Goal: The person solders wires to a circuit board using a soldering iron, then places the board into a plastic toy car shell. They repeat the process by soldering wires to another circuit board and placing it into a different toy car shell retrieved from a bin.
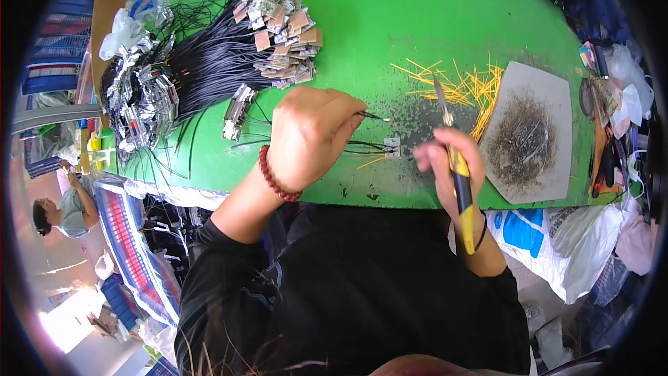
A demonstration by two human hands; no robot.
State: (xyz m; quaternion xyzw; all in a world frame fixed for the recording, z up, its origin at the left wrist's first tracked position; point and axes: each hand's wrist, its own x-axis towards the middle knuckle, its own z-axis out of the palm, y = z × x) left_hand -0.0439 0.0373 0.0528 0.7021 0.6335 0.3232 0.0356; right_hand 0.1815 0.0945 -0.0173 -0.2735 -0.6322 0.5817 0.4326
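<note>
My left hand point(309, 129), with a red bead bracelet at the wrist, is closed in a pinch on a thin black cable point(376, 118). The cable's end sticks out to the right, past my fingertips. Just below lies a small whitish metal piece point(393, 147) with black wires running into it from the left. My right hand point(456, 167) grips a yellow-and-black-handled tool point(462, 188) with a slender metal tip pointing away from me. Its exact kind is unclear. The tip is apart from the cable, close to loose thin yellow tubes point(480, 90).
A large bundle of black cables point(216, 52) with metal and tan ends fills the left of the green table point(417, 0). To the right lies a grey board point(563, 111) covered in dark debris. Hand tools point(609, 167) lie at the right edge. Another person point(66, 209) is far left.
</note>
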